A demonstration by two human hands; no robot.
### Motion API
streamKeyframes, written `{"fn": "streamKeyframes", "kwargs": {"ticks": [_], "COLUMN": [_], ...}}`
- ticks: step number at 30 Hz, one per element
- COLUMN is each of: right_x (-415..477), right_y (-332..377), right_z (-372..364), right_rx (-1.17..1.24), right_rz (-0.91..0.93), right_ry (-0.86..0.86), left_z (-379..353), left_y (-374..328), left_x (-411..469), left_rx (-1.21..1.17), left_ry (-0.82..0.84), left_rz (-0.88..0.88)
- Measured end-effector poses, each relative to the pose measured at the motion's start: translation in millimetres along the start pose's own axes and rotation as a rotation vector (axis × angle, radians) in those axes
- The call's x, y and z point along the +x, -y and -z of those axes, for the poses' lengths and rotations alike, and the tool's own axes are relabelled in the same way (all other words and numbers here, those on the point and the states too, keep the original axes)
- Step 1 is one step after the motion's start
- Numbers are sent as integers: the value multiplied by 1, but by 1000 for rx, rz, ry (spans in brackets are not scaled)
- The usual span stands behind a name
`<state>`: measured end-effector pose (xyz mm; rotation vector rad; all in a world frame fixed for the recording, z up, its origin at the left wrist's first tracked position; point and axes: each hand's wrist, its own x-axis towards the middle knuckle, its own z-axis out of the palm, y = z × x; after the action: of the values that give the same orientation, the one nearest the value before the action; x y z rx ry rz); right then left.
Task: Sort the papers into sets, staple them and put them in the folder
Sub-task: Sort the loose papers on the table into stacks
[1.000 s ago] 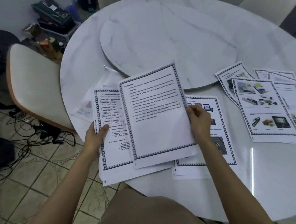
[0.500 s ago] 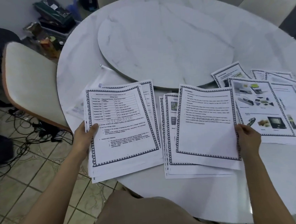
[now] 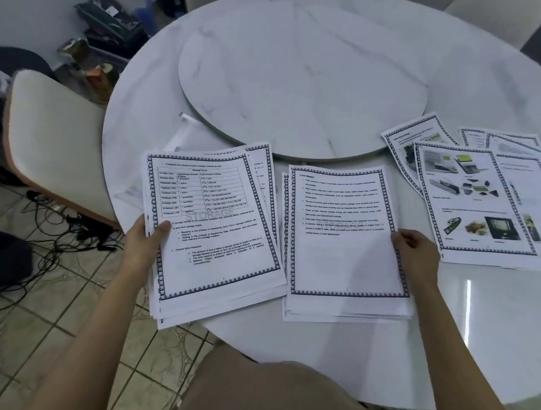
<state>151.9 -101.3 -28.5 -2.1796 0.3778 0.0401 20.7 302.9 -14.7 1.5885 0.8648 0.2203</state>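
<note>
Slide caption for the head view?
Left hand grips the left paper stack; right hand pinches the top sheet of the middle pile.

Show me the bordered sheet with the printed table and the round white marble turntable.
Bordered sheet with the printed table (image 3: 216, 236): head view, sheet's middle.
Round white marble turntable (image 3: 303, 77): head view, bare top.

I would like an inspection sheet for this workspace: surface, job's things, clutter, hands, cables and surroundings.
Surface: round white marble table with a raised turntable.
Job's things: left stack overhanging the table's near edge; middle stack; fanned picture pages at right; clear sleeve, perhaps the folder; stapler not seen.
Clutter: boxes and bottles on the floor by the wall.
Hands: left hand grips the left stack's edge; right hand pinches the text page topping the middle stack.
Cables: black cables tangled on the floor.
Surroundings: cream chair; tiled floor.
</note>
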Motion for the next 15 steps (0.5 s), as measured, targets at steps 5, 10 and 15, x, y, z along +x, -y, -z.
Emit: {"fn": "streamKeyframes", "kwargs": {"ticks": [5, 10, 15], "right_x": [9, 17, 14], "right_y": [0, 7, 27], "right_z": [9, 9, -11], "right_rx": [-19, -26, 29], "right_rz": [68, 159, 256], "right_ry": [24, 64, 285], "left_z": [-2, -6, -12], "left_y": [-2, -4, -5], "left_x": [-12, -25, -40], "left_rx": [0, -44, -87], "left_ry": [-73, -114, -162], "left_rz": [-21, -54, -71]}}
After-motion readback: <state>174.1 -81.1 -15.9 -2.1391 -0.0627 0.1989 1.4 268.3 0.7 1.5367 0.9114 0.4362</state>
